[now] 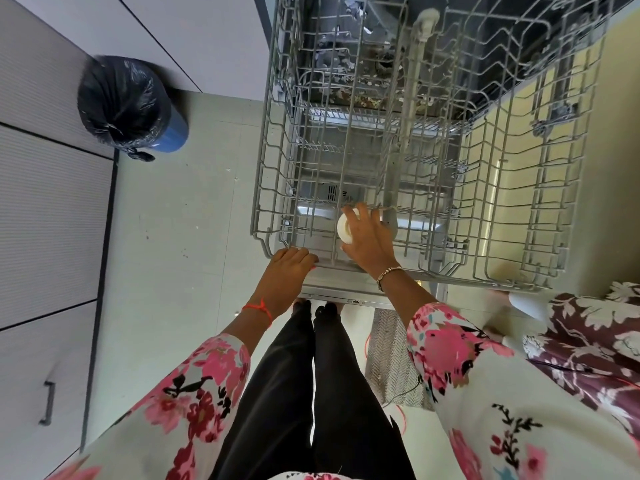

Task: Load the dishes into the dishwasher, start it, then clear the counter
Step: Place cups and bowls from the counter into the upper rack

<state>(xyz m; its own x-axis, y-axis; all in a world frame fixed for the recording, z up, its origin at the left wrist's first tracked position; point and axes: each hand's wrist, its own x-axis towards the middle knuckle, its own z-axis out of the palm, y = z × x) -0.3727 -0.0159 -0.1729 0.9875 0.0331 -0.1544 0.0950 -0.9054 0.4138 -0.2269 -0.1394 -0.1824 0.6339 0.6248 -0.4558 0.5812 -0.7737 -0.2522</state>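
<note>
**White cup held inside the pulled-out rack**

The grey wire dishwasher rack stood drawn out over the open stainless dishwasher door, its front rim close to the person's feet. The left hand gripped that front rim near the left corner, fingers curled over the wire. The right hand reached past the rim into the front of the rack, fingers wrapped round a small white round cup with one round end turned to the left. The cup sat between the rack's left wall and a row of upright tines, near the front edge; whether it touched the wires could not be told.

A wide strip of pale grey-green tiled floor lay open to the left of the rack, running back to a blue bin lined with a black plastic bag against the pale grey cabinet fronts.

Small marks on the door's front edge were too small to read.

A grey herringbone mat lay on the floor at the right, beside a maroon cloth with a white flower print.
</note>
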